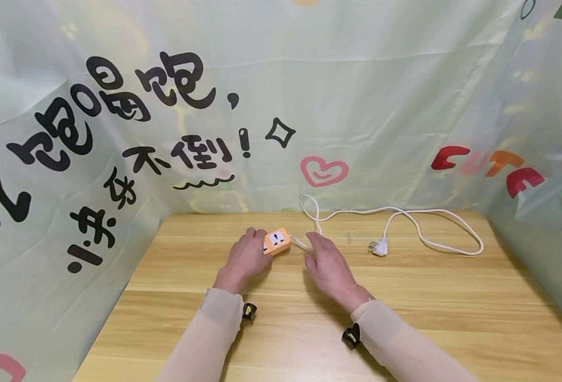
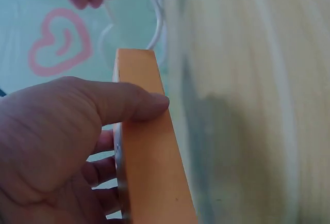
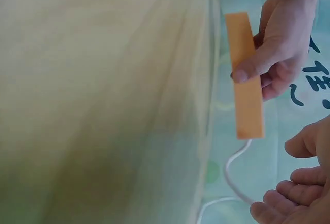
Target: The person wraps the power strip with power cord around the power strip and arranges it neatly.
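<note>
An orange power strip [image 1: 281,245] with a white socket face is gripped by my left hand [image 1: 247,257], which covers its left part in the head view. In the left wrist view, the thumb [image 2: 131,102] presses the strip's orange side and the fingers lie round the far side. A white cord [image 1: 301,243] leaves the strip's right end and runs to my right hand [image 1: 329,265]. Its thumb [image 3: 304,144] stands apart from the fingers in the right wrist view. The cord passes by the fingertips; whether they touch it I cannot tell.
The cord's remaining length loops along the back of the wooden table [image 1: 281,329] and over its right side. It ends in a white plug [image 1: 380,247] lying right of my right hand. A printed cloth [image 1: 381,116] hangs behind and at both sides.
</note>
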Demonstrator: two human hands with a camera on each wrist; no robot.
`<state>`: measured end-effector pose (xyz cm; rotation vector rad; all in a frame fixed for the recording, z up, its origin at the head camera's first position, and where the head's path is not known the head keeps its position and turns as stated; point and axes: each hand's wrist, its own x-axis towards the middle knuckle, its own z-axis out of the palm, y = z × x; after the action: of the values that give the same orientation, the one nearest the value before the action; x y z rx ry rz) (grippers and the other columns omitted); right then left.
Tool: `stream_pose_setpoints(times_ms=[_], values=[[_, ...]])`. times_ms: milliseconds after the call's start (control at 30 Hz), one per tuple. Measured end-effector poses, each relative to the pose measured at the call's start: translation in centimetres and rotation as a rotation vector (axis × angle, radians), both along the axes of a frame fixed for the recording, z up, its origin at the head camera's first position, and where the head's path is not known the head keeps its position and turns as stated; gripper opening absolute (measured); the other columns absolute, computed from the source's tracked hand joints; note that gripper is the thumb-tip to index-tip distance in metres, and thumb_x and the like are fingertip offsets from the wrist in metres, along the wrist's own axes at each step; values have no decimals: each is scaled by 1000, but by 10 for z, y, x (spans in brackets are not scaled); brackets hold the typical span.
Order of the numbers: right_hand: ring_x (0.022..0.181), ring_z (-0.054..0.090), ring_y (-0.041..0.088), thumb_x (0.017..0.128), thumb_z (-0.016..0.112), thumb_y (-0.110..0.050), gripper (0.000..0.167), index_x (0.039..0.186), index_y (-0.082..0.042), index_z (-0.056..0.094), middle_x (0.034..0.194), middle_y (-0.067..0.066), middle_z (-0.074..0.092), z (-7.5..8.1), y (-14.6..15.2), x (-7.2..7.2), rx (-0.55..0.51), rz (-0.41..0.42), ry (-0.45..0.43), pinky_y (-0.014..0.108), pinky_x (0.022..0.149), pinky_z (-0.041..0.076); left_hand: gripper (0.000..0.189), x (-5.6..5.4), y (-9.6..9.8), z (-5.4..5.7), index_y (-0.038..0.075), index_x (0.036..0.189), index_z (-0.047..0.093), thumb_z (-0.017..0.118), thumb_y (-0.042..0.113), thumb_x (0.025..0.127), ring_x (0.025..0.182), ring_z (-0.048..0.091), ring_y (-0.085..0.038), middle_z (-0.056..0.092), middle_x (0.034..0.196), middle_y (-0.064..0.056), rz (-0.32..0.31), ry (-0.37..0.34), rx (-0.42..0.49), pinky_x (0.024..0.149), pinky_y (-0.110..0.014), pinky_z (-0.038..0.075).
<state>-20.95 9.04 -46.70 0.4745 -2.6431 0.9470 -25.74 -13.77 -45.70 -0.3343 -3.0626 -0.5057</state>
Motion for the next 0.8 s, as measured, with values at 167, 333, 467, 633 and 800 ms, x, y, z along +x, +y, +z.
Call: stream_pose_setpoints(times_ms=[167,333,467,633,800], values=[[134,58,45,97,68,-5,52,145,6,54,147,27,58,5,6,-3,-17,-2,143,57,112,48,62,11,0,17,7,141,53,82,24,89,88,59,-22,61,115,-11,13,29,66,73,-40,52],[130,59,46,94,70,0,49,141,8,57,142,29,61,13,12,-4,-33,5,290,57,110,49,65,23,1,34,8,141,50,81,27,88,87,60,-21,63,111,-7,7,39,118,71,-38,50],[131,58,46,93,72,3,51,141,8,57,141,28,62,19,17,-4,-39,-7,333,56,111,48,64,34,2,46,9,139,50,81,25,86,90,59,-21,62,114,-5,-1,24,189,74,-37,49],[131,58,46,91,74,4,52,140,8,58,141,28,62,20,23,-3,-47,-29,340,57,112,48,64,49,4,58,11,139,50,81,25,86,93,58,-19,59,118,-3,-20,-26,289,77,-35,49],[125,59,47,89,78,3,49,136,8,63,138,27,66,23,28,2,-70,-43,388,57,107,50,73,66,6,70,9,148,46,81,24,86,96,58,-19,58,123,-4,-81,-77,369,81,-35,51]])
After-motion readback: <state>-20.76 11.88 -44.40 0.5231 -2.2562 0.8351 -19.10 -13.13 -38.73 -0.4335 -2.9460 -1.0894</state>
